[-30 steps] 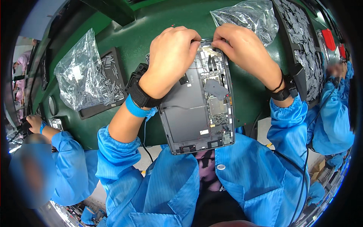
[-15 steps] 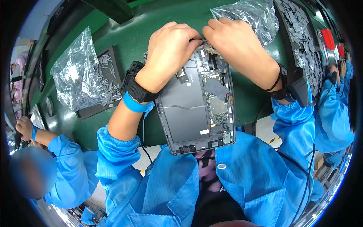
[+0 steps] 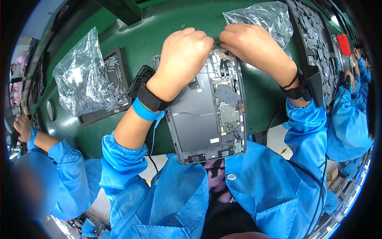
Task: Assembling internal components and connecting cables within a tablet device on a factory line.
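Tablet [image 3: 195, 133], opened with its insides bare, lay upright in the centre of the frame, its lower end reaching the person's blue jacket [image 3: 262, 175]. Circuit board [image 3: 229, 114] ran down its right side, and a small dark grey piece [image 3: 227, 95] rested across that board. At the tablet's top edge, the left hand [image 3: 187, 55] had its fingers curled in and pressed together, tips hidden; what they pinched, if anything, I cannot tell. The right hand [image 3: 251, 39], just beside it, bent its fingers together at the upper right corner; whether they gripped something I cannot tell either. Blue strap [image 3: 146, 111] circled the left wrist. Beneath was a green table [image 3: 151, 40]. Toward the left of the frame, a clear bag [image 3: 79, 63] of grey strips lay partly over a dark tray [image 3: 99, 117]. Another clear bag [image 3: 274, 20] sat upper right, beside a long dark tray [image 3: 299, 36] of grey pieces. At far left showed a co-worker's hand [image 3: 24, 128].
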`<state>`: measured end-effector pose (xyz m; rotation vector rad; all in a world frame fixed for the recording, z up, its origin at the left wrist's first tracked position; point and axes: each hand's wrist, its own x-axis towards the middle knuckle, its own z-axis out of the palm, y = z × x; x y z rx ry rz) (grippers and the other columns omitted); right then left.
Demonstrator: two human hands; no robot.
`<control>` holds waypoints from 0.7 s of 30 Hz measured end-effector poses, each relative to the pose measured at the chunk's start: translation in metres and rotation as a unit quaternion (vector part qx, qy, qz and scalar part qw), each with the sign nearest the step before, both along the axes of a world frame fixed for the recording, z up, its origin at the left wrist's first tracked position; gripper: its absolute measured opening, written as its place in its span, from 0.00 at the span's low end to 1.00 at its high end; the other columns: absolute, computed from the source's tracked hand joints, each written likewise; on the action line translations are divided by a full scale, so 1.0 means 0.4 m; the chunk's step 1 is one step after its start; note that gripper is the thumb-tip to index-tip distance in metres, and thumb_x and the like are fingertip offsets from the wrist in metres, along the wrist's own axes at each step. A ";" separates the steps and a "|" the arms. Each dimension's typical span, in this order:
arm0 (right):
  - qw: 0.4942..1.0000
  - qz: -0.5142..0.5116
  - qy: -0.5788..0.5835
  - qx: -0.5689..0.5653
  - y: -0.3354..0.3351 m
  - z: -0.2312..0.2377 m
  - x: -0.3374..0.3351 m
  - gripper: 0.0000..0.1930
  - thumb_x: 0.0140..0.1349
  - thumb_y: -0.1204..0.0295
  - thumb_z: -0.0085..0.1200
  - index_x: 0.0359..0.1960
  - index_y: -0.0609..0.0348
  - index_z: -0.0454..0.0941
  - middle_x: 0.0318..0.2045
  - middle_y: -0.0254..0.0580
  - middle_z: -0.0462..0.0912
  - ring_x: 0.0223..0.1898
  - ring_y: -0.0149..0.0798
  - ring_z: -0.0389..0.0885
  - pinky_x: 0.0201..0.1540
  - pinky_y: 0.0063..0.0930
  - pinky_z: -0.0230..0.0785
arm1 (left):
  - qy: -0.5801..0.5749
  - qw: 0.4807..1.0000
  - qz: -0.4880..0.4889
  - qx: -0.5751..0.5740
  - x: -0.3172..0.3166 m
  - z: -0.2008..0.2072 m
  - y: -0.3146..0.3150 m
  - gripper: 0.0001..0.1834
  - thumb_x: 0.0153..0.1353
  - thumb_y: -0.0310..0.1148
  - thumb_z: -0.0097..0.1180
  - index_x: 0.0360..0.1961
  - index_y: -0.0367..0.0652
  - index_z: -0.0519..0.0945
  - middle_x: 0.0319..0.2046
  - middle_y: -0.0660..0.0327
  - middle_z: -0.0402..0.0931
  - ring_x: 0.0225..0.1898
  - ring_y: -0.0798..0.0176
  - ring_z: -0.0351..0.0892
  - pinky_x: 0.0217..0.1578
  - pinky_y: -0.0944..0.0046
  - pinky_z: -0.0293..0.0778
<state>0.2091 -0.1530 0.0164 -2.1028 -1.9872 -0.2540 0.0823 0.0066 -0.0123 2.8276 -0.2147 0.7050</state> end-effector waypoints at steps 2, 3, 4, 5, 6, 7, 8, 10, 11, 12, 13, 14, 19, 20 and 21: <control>1.000 0.004 0.003 0.007 0.000 0.000 -0.001 0.04 0.51 0.74 0.57 0.26 0.60 0.76 0.25 0.43 0.78 0.30 0.48 0.81 0.32 0.39 0.74 | -0.001 1.000 -0.002 0.004 -0.001 0.001 0.000 0.03 0.52 0.30 0.63 0.27 0.43 0.82 0.25 0.61 0.79 0.31 0.55 0.78 0.35 0.57 0.75; 1.000 0.004 0.008 0.004 0.000 0.001 -0.001 0.04 0.51 0.74 0.57 0.26 0.59 0.75 0.25 0.43 0.78 0.30 0.48 0.81 0.32 0.39 0.74 | -0.004 1.000 -0.004 0.014 0.000 -0.001 -0.001 0.03 0.52 0.30 0.63 0.27 0.43 0.82 0.25 0.61 0.79 0.31 0.55 0.78 0.34 0.57 0.75; 1.000 0.004 0.014 0.002 0.000 -0.001 0.000 0.04 0.50 0.74 0.57 0.26 0.59 0.75 0.25 0.43 0.78 0.30 0.48 0.81 0.32 0.39 0.74 | -0.006 1.000 -0.004 0.024 0.001 -0.003 -0.002 0.03 0.51 0.30 0.63 0.26 0.43 0.82 0.25 0.61 0.79 0.30 0.55 0.77 0.34 0.58 0.75; 1.000 0.004 0.014 0.004 0.000 -0.003 0.000 0.04 0.50 0.74 0.57 0.26 0.59 0.75 0.25 0.43 0.78 0.30 0.48 0.81 0.32 0.39 0.74 | -0.006 1.000 -0.004 0.026 0.001 -0.002 -0.001 0.03 0.51 0.30 0.63 0.26 0.43 0.82 0.25 0.61 0.79 0.30 0.55 0.77 0.34 0.58 0.75; 1.000 0.005 0.015 -0.001 -0.002 -0.005 -0.001 0.04 0.50 0.74 0.57 0.26 0.59 0.75 0.25 0.43 0.78 0.30 0.47 0.81 0.32 0.39 0.74 | 0.001 1.000 -0.006 0.021 0.000 -0.001 0.000 0.04 0.51 0.30 0.63 0.25 0.43 0.81 0.25 0.61 0.78 0.30 0.55 0.77 0.34 0.58 0.75; 1.000 0.006 0.017 -0.006 -0.003 -0.005 -0.002 0.04 0.50 0.74 0.57 0.26 0.59 0.75 0.25 0.43 0.78 0.31 0.47 0.82 0.32 0.38 0.75 | 0.008 1.000 -0.007 0.016 -0.001 0.002 0.001 0.04 0.51 0.30 0.63 0.25 0.43 0.81 0.24 0.61 0.78 0.30 0.55 0.77 0.34 0.58 0.75; 1.000 0.006 0.016 -0.004 -0.004 -0.005 -0.005 0.04 0.50 0.74 0.57 0.26 0.59 0.75 0.25 0.43 0.78 0.31 0.47 0.82 0.32 0.38 0.75 | 0.007 1.000 -0.007 0.018 -0.001 0.003 -0.001 0.04 0.51 0.30 0.63 0.25 0.43 0.81 0.24 0.61 0.78 0.30 0.55 0.77 0.34 0.58 0.75; 1.000 -0.012 0.002 0.004 -0.004 -0.006 -0.014 0.04 0.51 0.75 0.56 0.27 0.59 0.74 0.25 0.43 0.78 0.31 0.47 0.82 0.32 0.38 0.75 | 0.008 1.000 0.001 0.024 0.000 0.003 -0.007 0.04 0.51 0.31 0.63 0.25 0.43 0.81 0.24 0.61 0.78 0.29 0.56 0.77 0.33 0.58 0.75; 1.000 -0.013 0.001 0.005 -0.002 -0.011 -0.016 0.04 0.51 0.75 0.56 0.27 0.59 0.74 0.25 0.43 0.78 0.31 0.47 0.82 0.32 0.38 0.75 | 0.008 1.000 0.000 0.026 0.000 0.004 -0.008 0.04 0.51 0.31 0.63 0.25 0.43 0.81 0.24 0.61 0.78 0.29 0.56 0.77 0.33 0.58 0.75; 1.000 -0.012 -0.007 0.009 0.001 -0.016 -0.019 0.03 0.51 0.76 0.55 0.27 0.59 0.75 0.25 0.43 0.78 0.31 0.47 0.82 0.32 0.38 0.76 | 0.012 0.999 0.005 0.031 0.001 0.005 -0.008 0.04 0.51 0.31 0.63 0.25 0.43 0.81 0.25 0.61 0.79 0.29 0.56 0.77 0.33 0.58 0.75; 1.000 -0.012 -0.016 0.012 0.001 -0.018 -0.022 0.03 0.51 0.76 0.55 0.28 0.58 0.75 0.25 0.43 0.78 0.32 0.47 0.83 0.32 0.38 0.76 | 0.015 0.999 0.010 0.036 0.001 0.006 -0.010 0.04 0.51 0.30 0.63 0.25 0.44 0.81 0.25 0.61 0.79 0.29 0.56 0.77 0.34 0.58 0.75; 1.000 -0.015 -0.018 0.002 0.000 -0.015 -0.023 0.02 0.52 0.76 0.54 0.28 0.58 0.74 0.27 0.44 0.79 0.33 0.47 0.82 0.33 0.38 0.76 | 0.015 0.999 0.008 0.037 0.001 0.005 -0.010 0.04 0.51 0.30 0.63 0.25 0.44 0.81 0.25 0.61 0.79 0.29 0.56 0.77 0.34 0.58 0.75; 0.997 0.003 -0.019 0.069 -0.046 0.016 -0.028 0.07 0.51 0.75 0.55 0.33 0.57 0.76 0.31 0.38 0.79 0.33 0.43 0.80 0.34 0.35 0.73 | 0.015 0.998 0.009 -0.063 -0.008 0.020 -0.011 0.06 0.52 0.29 0.62 0.32 0.40 0.83 0.29 0.59 0.80 0.34 0.53 0.78 0.37 0.56 0.75; 0.993 0.020 -0.031 0.115 -0.061 0.028 -0.044 0.09 0.50 0.75 0.56 0.35 0.57 0.77 0.32 0.36 0.79 0.32 0.42 0.79 0.34 0.34 0.72 | 0.015 0.998 0.011 -0.062 -0.010 0.019 -0.009 0.06 0.52 0.29 0.62 0.32 0.40 0.83 0.29 0.59 0.80 0.34 0.53 0.78 0.37 0.56 0.75; 0.992 0.021 -0.024 0.123 -0.083 0.033 -0.065 0.12 0.48 0.74 0.58 0.37 0.57 0.78 0.32 0.33 0.80 0.32 0.40 0.78 0.34 0.31 0.71 | -0.005 0.996 0.003 -0.085 -0.010 0.018 -0.008 0.07 0.53 0.29 0.61 0.33 0.40 0.83 0.30 0.59 0.81 0.35 0.52 0.79 0.37 0.56 0.75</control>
